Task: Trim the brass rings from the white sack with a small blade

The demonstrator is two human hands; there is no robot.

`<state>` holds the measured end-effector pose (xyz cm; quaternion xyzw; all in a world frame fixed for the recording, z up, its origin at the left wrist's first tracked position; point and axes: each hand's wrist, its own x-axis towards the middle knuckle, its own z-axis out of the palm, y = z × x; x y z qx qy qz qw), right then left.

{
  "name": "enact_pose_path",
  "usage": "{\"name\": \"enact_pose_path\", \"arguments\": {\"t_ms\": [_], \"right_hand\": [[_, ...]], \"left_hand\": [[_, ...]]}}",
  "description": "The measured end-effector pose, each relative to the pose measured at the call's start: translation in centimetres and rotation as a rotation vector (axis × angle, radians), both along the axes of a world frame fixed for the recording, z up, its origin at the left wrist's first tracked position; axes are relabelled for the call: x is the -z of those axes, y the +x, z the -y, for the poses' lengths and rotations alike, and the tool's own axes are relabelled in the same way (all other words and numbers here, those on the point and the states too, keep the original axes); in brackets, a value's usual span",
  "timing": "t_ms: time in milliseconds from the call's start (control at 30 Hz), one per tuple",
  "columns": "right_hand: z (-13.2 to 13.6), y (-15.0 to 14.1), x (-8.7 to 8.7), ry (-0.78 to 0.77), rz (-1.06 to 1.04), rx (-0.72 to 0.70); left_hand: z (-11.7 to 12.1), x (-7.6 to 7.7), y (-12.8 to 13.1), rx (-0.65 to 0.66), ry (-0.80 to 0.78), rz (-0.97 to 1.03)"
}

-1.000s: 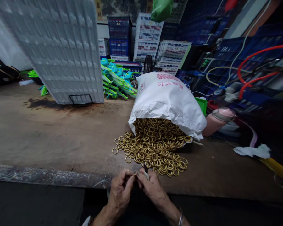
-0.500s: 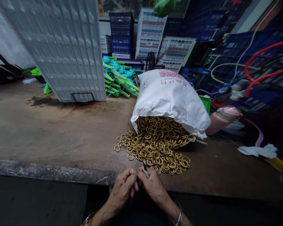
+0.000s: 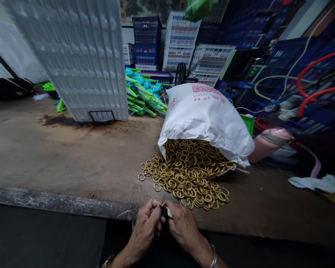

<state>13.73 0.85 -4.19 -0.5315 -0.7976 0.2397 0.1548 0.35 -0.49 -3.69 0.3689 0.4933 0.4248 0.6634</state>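
Note:
My left hand (image 3: 145, 225) and my right hand (image 3: 182, 225) meet at the table's near edge, fingers curled and pinched together. Between them sits a small dark and white piece (image 3: 165, 211); what it is I cannot make out. Just beyond my fingers lies a heap of gold rings (image 3: 187, 175) spilling from a white sack (image 3: 206, 117) with red print, lying on its side.
A worn brown table (image 3: 58, 156) carries a white ribbed panel (image 3: 72, 56) leaning at the back left, and green and blue packets (image 3: 145, 95). A pink bottle (image 3: 269, 143) lies right of the sack. Stacked crates (image 3: 178, 41) and red hoses (image 3: 315, 82) fill the background.
Both hands stayed together at the edge, fingers working. The small piece between them has tilted from upright to lying across my fingertips. The camera shifted slightly.

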Motion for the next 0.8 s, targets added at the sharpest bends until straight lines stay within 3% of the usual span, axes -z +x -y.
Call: {"name": "enact_pose_path", "arguments": {"t_ms": [233,333,533,667,800], "right_hand": [[0.0,-0.1,0.0,-0.076,0.09,-0.003],[-0.2,-0.2,-0.1,-0.064,0.15,0.018],[-1.6,-0.9,-0.2,-0.031,0.239,0.121],[-2.6,-1.8,-0.5,0.026,0.185,0.169],[-3.3,-3.1,-0.1,0.087,0.284,0.219]], "left_hand": [[0.2,0.5,-0.1,-0.021,0.015,-0.039],[0.5,0.0,-0.5,-0.007,0.01,-0.055],[1.9,-1.4,-1.2,0.18,-0.017,0.13],[1.5,-0.5,-1.9,0.061,-0.11,0.33],[0.7,0.1,-2.7,-0.049,-0.18,0.407]]}}
